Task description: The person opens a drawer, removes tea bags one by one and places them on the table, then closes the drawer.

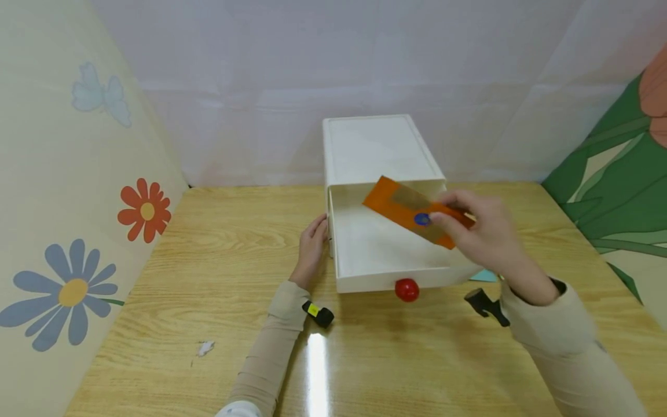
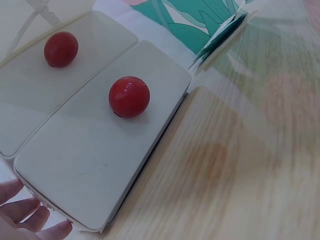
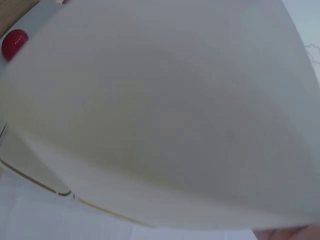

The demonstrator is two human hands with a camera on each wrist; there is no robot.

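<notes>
Currently, the right hand (image 1: 490, 229) pinched an orange card (image 1: 398, 208) between thumb and fingers, near the card's right end. The card was positioned over the extended drawer (image 1: 380, 252) of a white cabinet (image 1: 377, 145), slanting from upper left to lower right in the head view. A blue oval mark (image 1: 422, 219) was visible on its face, beside the thumb tip.

The left hand (image 1: 311, 246) rested against the cabinet's left side, its fingers relaxed and slightly spread (the left wrist view showed the fingertips at the cabinet edge). That hand gripped nothing visible.

The drawer front carried a red knob (image 1: 407, 289). In the left wrist view, two white front panels (image 2: 90, 155) lay side by side, each fitted with a round red knob.

The cabinet stood on a wood-grain table (image 1: 245, 231). A light-blue item (image 1: 484, 276) lay partly hidden near the right wrist; its type could not be determined.
</notes>
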